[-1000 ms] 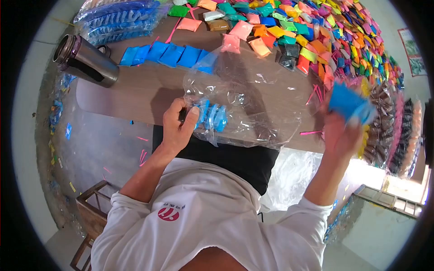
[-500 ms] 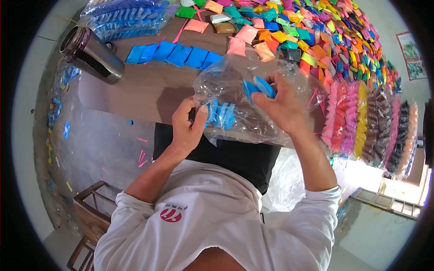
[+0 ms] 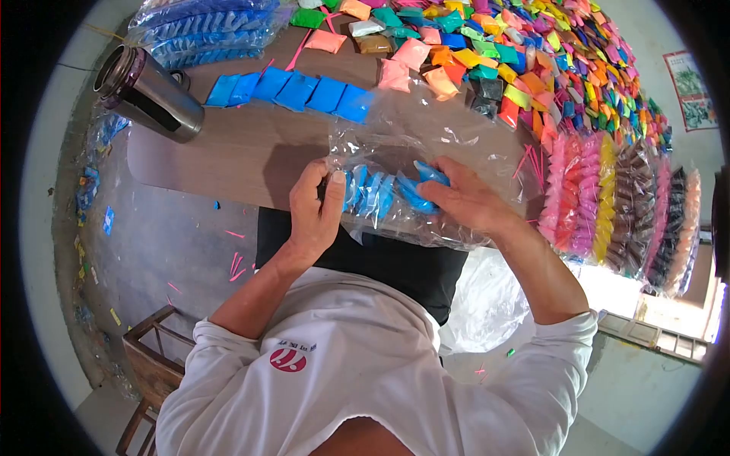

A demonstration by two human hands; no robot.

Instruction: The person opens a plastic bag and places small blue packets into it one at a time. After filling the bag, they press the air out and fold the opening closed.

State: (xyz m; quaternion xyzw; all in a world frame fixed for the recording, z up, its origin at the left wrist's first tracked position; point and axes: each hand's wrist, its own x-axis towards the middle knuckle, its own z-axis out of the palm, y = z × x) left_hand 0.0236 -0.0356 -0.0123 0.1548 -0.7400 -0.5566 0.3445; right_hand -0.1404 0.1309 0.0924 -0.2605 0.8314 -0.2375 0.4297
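My left hand point(image 3: 315, 205) is closed on the left end of a clear plastic bag point(image 3: 414, 229), near the table's front edge. Several blue packets point(image 3: 372, 194) stand on edge in a row inside the bag, beside the left thumb. My right hand point(image 3: 473, 199) grips more blue packets point(image 3: 415, 194) between thumb and fingers, at the right of that row; the film lies around them. Beyond the bag, a line of flat blue packets point(image 3: 295, 92) lies on the brown table point(image 3: 228, 159).
A steel flask point(image 3: 156, 99) stands at the table's left, near bagged blue packets point(image 3: 205, 34). Loose colourful packets point(image 3: 532, 64) heap at the back right. Filled bags in rows point(image 3: 604, 197) sit at the right, by pink ties point(image 3: 534, 163). A wooden stool point(image 3: 156, 353) is at lower left.
My right hand has moved down and left, bringing its blue packets up to the row in the bag. The left hand stays nearly in place.
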